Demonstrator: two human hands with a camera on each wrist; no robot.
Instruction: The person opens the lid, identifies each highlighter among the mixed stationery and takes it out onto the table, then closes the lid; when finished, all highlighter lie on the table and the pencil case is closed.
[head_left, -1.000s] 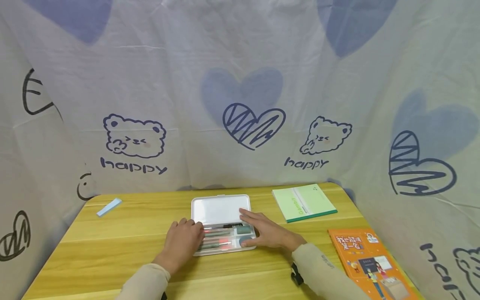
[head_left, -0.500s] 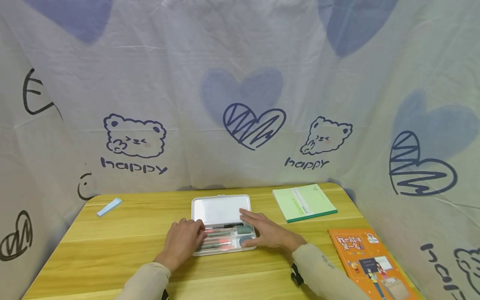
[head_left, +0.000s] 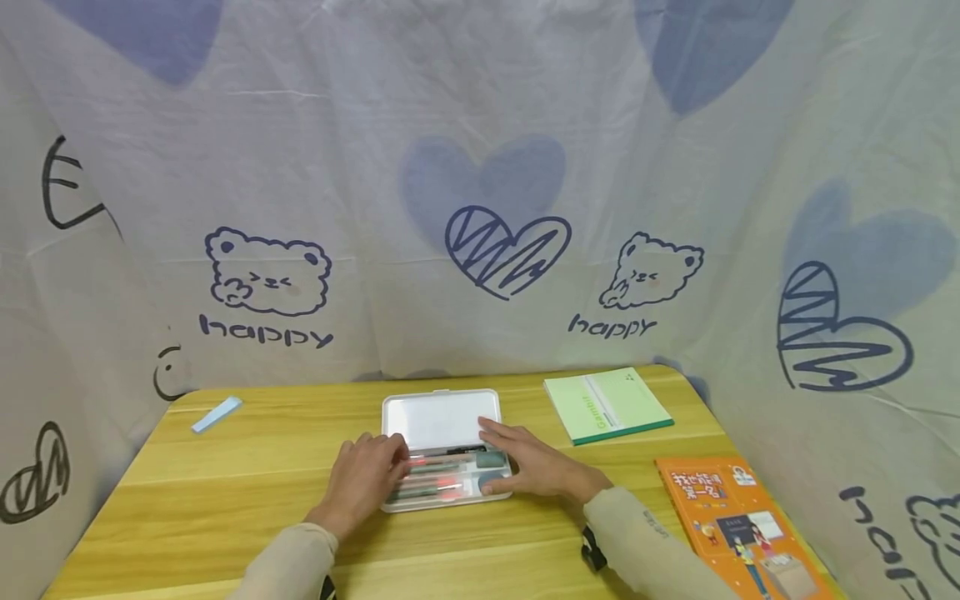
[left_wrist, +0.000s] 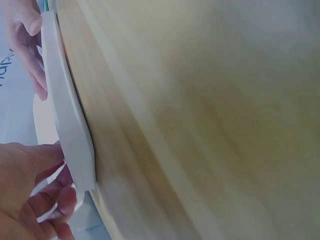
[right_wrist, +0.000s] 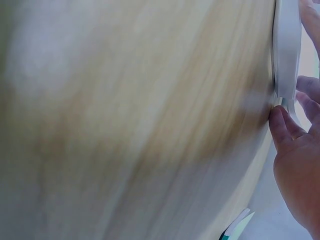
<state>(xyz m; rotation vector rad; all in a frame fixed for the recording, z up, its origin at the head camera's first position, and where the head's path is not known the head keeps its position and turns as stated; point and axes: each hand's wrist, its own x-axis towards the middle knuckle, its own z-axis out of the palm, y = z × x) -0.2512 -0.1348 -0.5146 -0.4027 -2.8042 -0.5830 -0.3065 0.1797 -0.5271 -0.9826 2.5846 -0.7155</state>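
Note:
A white pencil case (head_left: 441,419) lies with its lid tipped back on the wooden table. Its tray holds several pens (head_left: 431,490), partly pink and dark, and a grey-green block (head_left: 491,459) at the right end. My left hand (head_left: 363,477) is at the left end, fingers curled over the edge; the left wrist view shows its thumb over the case wall (left_wrist: 70,115). What its fingertips touch inside is hidden. My right hand (head_left: 546,464) rests at the right end, forefinger stretched toward the lid and thumb by the near edge, beside a blue-grey round piece (head_left: 487,481).
A pale blue strip (head_left: 217,414) lies at the far left of the table (head_left: 255,483). At the back right is a green notebook (head_left: 609,406), and nearer on the right an orange book (head_left: 738,525). A printed cloth (head_left: 390,183) hangs behind the table.
The left hand's fingers shift slightly at the left end of the pencil case. The right hand and the case stay practically where they were.

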